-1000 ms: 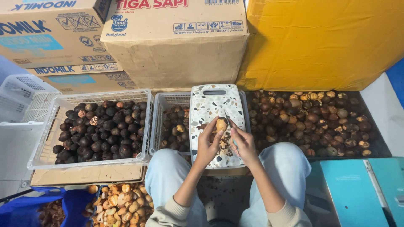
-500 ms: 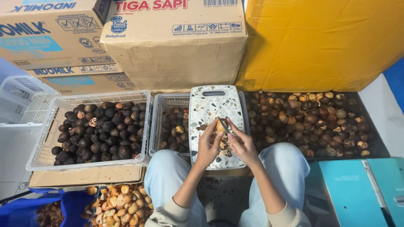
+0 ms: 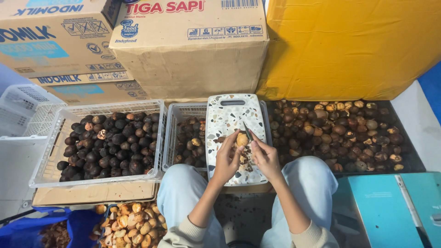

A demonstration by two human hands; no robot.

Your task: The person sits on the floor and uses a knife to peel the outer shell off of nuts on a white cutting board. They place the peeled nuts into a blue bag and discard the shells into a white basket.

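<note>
Over speckled cutting board [image 3: 229, 115], bridging white crate [image 3: 181, 110] and lap: left hand [image 3: 227, 160] closed around small tan fruit [image 3: 242, 139], fingertips pinching it. Right hand [image 3: 265, 158] grips small knife [image 3: 248, 132], blade tip at fruit's far right edge. Peel scraps [image 3: 245, 158] lie on board beneath hands. Far left, larger white crate [image 3: 64, 115] full of dark fruits [image 3: 110, 144]. Right, heap of brown fruits [image 3: 340, 133]. Near left, peeled tan pieces [image 3: 131, 225]. Cardboard boxes [image 3: 188, 50] stand beyond.

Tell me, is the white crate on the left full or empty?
Full, or nearly so. The white crate holds dark round fruits heaped across almost its whole floor, reaching close to the rim.
</note>
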